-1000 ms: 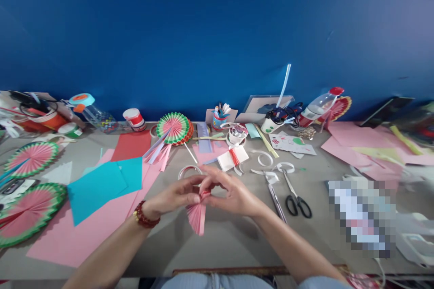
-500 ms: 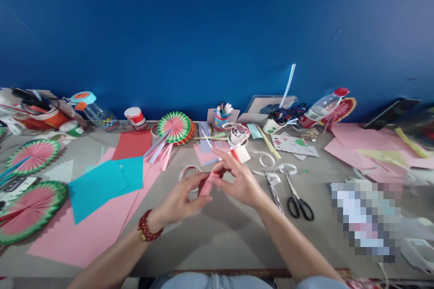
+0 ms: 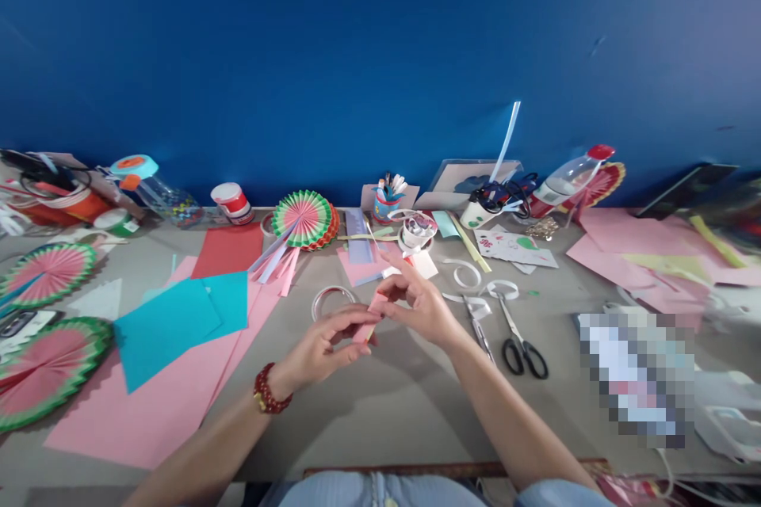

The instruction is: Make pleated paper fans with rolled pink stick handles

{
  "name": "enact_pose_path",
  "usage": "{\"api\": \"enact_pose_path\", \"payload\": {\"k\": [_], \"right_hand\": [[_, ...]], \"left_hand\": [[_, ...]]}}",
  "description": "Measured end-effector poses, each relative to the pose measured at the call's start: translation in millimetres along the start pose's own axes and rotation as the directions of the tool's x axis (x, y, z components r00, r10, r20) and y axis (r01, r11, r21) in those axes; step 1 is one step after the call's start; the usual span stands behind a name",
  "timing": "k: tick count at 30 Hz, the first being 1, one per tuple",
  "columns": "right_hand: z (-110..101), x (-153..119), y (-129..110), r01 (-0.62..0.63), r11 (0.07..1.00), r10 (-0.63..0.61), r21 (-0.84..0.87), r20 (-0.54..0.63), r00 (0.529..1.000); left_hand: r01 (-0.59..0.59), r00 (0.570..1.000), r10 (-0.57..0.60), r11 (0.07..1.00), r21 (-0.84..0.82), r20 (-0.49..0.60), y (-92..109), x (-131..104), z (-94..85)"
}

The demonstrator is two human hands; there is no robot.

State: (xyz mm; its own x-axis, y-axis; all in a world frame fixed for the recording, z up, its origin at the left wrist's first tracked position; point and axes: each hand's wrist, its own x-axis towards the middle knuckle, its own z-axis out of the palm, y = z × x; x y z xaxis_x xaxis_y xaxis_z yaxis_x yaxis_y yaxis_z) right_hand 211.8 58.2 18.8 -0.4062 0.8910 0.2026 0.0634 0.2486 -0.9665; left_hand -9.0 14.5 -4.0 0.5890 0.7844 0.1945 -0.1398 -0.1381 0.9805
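Note:
A small folded strip of pink paper [image 3: 364, 330] is held up between both hands over the grey table. My left hand [image 3: 326, 344] pinches its lower part, thumb below and fingers above. At the strip's upper end, the thumb and fingers of my right hand [image 3: 419, 309] are closed on it. A thin white sliver [image 3: 372, 235] shows just beyond my right fingertips; whether the hand holds it I cannot tell. Behind my left hand lies a roll of tape [image 3: 321, 303]. To the right of my right hand are black-handled scissors [image 3: 518, 341] and a slim metal tool [image 3: 480, 330].
Teal sheets [image 3: 172, 325] lie on pink paper [image 3: 119, 428] at left, near pleated paper fans [image 3: 53, 372]. Along the blue wall stand a pleated fan [image 3: 302, 220], a pen cup [image 3: 386, 208] and a tilted bottle [image 3: 562, 188]. More pink sheets [image 3: 624, 234] lie at right.
The pink strip has turned slightly and shows more of its length between my hands. My left hand has shifted a little to the right. The view has moved slightly.

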Motion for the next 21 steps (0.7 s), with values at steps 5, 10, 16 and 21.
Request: {"api": "enact_pose_path", "payload": {"k": [5,10,16,21], "right_hand": [[-11.2,-0.6,-7.4,0.184,0.977,-0.204,-0.103,-0.240,0.949],[-15.2,-7.8,-23.5,0.032,0.986,-0.013,0.161,-0.114,0.993],[1.0,-7.5,-16.7,-0.181,0.940,0.174,0.290,0.050,0.983],[9.0,-6.3,-6.7,-0.176,0.943,0.185,0.284,-0.003,0.983]], "left_hand": [[-0.011,0.998,0.009,0.999,-0.045,-0.058,-12.7,0.9,-2.4],[-0.034,0.997,0.033,0.999,-0.009,-0.069,-20.1,2.4,-3.4],[-0.025,0.998,0.032,0.994,0.103,-0.062,-20.2,1.3,-5.7],[-0.024,0.996,0.029,0.998,0.059,-0.079,-23.5,1.4,-4.6]]}}
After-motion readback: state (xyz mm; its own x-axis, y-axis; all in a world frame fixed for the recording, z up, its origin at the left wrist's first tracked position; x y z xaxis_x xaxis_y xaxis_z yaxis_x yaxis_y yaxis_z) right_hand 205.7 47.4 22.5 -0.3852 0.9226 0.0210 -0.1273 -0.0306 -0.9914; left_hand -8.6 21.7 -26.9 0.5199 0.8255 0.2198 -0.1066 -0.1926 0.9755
